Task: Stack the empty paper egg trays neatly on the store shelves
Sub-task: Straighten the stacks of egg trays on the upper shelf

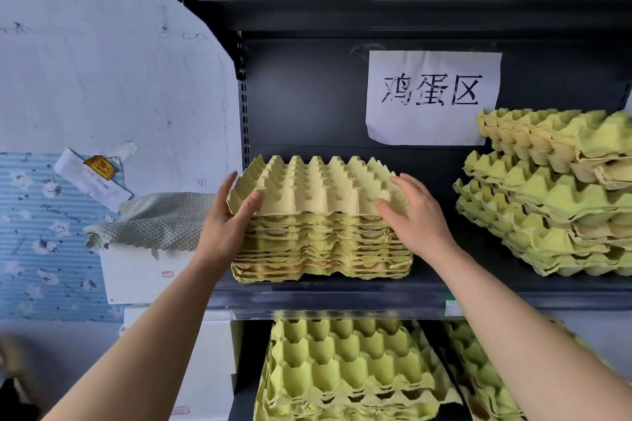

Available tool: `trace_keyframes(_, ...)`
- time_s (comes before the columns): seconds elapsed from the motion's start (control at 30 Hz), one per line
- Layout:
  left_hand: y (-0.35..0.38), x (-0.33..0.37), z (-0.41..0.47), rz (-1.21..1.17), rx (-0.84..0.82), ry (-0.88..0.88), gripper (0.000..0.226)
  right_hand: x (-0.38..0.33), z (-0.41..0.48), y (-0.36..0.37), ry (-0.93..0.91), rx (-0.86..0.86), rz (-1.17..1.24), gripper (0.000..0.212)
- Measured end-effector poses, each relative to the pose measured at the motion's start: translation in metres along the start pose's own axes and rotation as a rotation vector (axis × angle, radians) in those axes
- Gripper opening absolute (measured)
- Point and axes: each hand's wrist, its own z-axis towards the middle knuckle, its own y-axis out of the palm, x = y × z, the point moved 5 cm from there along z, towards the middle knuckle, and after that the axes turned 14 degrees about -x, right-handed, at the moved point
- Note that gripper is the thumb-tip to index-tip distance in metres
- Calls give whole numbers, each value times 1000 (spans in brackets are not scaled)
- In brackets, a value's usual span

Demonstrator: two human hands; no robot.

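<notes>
Top tray (318,184) sits on a neat stack of yellow paper egg trays (321,249), left part of the middle shelf (342,299), stack's front close to the shelf's front edge. Left hand (225,225) clasps the top tray's front-left corner: thumb hooked over the top, palm and fingers along the left side. Right hand (417,215) lies palm down on the tray's front-right corner, fingers spread and fairly straight, pressing, not gripping.

Messy tilted pile of trays (547,208) at the shelf's right end, apart from the neat stack. Paper sign (432,96) with three handwritten characters on the back panel, between the two. Lower shelf holds two more tray piles (342,369), partly hidden by the arms. Left of the shelving: white box (136,270) with a knit cloth (157,219) draped over it.
</notes>
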Motion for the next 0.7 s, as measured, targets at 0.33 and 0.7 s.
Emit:
trace_keyframes(0.33, 0, 5, -4, 134, 5, -25, 70, -4, 0, -3, 30, -68, -139, 63)
trace_keyframes(0.7, 86, 103, -34, 746, 88, 427, 31, -26, -42, -86, -73, 116, -284, 43)
